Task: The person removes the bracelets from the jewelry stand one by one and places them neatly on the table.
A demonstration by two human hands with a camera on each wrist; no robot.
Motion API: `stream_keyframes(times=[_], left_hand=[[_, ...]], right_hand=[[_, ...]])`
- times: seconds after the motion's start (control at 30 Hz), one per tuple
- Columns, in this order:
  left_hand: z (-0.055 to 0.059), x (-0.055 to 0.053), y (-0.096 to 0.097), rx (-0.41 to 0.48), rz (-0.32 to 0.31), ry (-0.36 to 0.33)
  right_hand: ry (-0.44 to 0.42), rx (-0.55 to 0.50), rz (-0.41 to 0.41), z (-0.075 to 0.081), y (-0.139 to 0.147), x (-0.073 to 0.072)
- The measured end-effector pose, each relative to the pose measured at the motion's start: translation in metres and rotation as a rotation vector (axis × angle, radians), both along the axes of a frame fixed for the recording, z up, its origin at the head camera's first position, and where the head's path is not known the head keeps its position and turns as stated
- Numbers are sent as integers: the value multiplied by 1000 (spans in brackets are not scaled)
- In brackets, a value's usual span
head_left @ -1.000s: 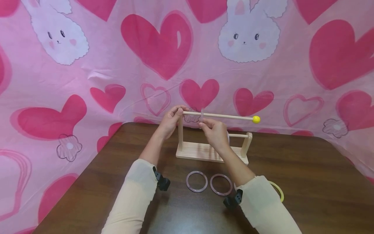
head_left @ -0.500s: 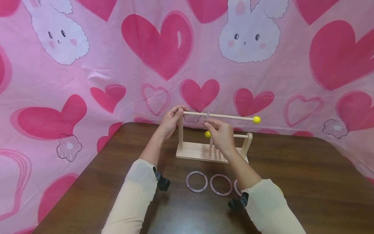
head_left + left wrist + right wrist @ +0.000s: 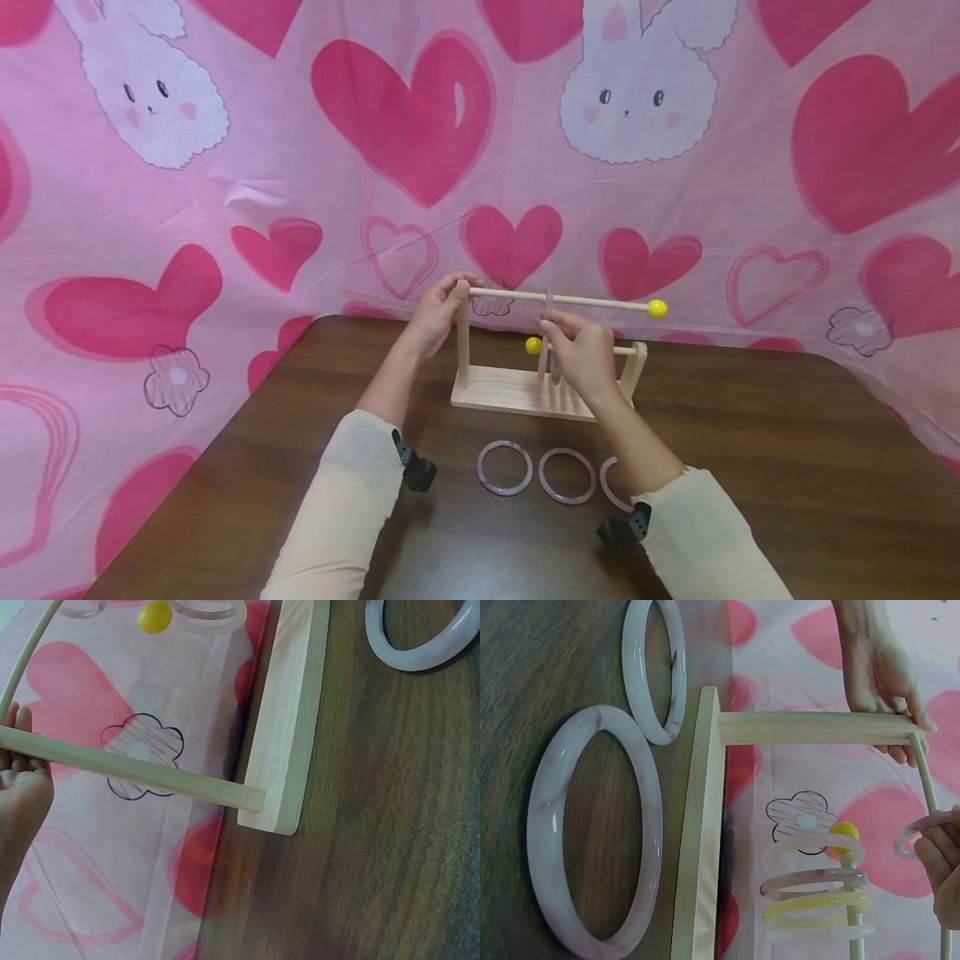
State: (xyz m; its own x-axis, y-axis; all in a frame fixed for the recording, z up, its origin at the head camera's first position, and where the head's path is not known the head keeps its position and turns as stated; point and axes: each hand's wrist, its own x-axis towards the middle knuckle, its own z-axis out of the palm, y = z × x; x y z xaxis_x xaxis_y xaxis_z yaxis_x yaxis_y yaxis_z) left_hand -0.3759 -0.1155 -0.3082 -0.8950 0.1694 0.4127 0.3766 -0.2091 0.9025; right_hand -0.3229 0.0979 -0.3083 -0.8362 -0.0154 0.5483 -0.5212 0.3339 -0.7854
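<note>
The rings (image 3: 546, 817) look smooth and glossy, the stand (image 3: 498, 389) matt wood, the backdrop (image 3: 517, 175) creased cloth.

Right hand (image 3: 585, 354) + pinched ring (image 3: 548, 308) slid right along upper rod (image 3: 600, 302). Lower yellow ball (image 3: 533, 346) uncovered mid-frame, more of third table ring (image 3: 604, 490) lower right; yellow ring now hidden.

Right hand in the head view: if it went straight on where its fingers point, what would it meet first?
Beyond the ring it pinches, the right hand would probably meet the upper rod first, though depth is unclear.
</note>
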Motion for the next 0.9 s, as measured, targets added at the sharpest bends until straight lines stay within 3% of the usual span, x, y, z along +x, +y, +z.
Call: stream_keyframes(times=[0.3,0.9], left_hand=[[1,0,1,5,2,0],[-1,-1,1,10,6,8]], right_hand=[[91,29,-62,-2,3,2],[133,63,-174,-5,13,2]])
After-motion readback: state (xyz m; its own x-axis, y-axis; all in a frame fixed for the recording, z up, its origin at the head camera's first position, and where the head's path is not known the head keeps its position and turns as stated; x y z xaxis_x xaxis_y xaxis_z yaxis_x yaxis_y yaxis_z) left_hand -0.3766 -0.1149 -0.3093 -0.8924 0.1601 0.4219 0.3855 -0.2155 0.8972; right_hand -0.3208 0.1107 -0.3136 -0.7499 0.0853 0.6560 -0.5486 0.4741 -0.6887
